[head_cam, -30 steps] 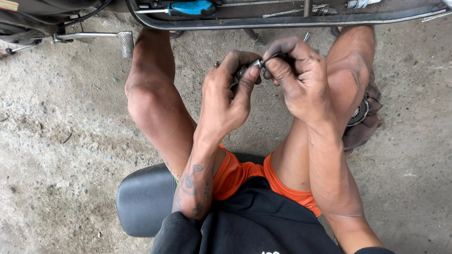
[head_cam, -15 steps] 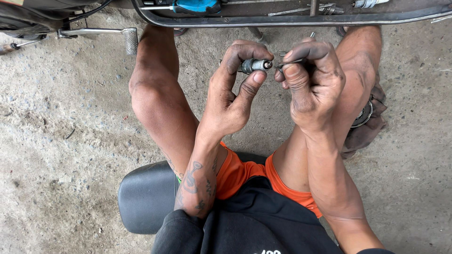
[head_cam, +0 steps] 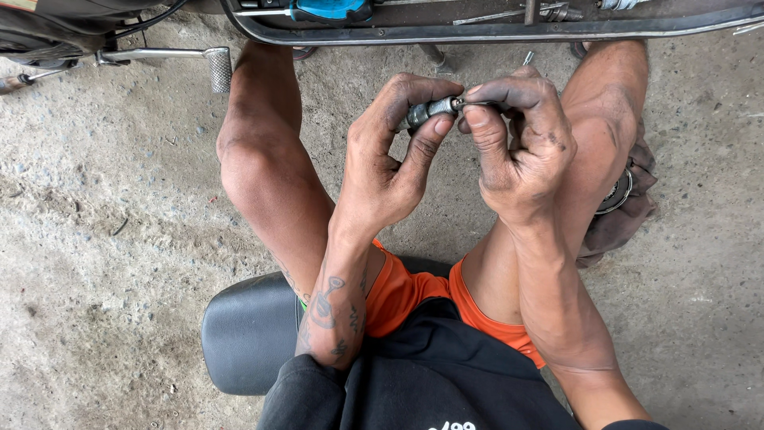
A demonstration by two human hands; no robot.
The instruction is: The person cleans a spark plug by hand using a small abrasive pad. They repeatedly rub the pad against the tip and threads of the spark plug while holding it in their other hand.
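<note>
In the upper left of the frame a metal foot peg (head_cam: 159, 57) with a ridged end sticks out over the concrete floor (head_cam: 95, 239), beside dark machine parts at the very corner. Along the top edge runs a shallow dark tray (head_cam: 446, 33) that serves as the one container in view: inside it lie a screwdriver with a blue handle (head_cam: 326, 10) toward the left, and thin metal rods and small fittings (head_cam: 517, 13) toward the right. Below the tray, in the upper middle of the frame, the left hand (head_cam: 390, 159) is raised between the person's bare knees, its thumb and forefinger closed around a small grey metal cylinder (head_cam: 426, 111), which lies nearly level and is clamped firmly between them. Just right of it the right hand (head_cam: 521, 151) has its thumb and forefinger pinched together on a thin metal pin (head_cam: 471, 102) whose end touches the right end of the cylinder; the other fingers are curled in. At the lower middle the person sits on a low black stool (head_cam: 239, 334), wearing orange shorts (head_cam: 414, 291) and a dark shirt. At the right, on the floor behind the right leg, lies a brown rag (head_cam: 629, 223) with a round metal ring (head_cam: 617, 195) resting on it, partly hidden by the knee.
</note>
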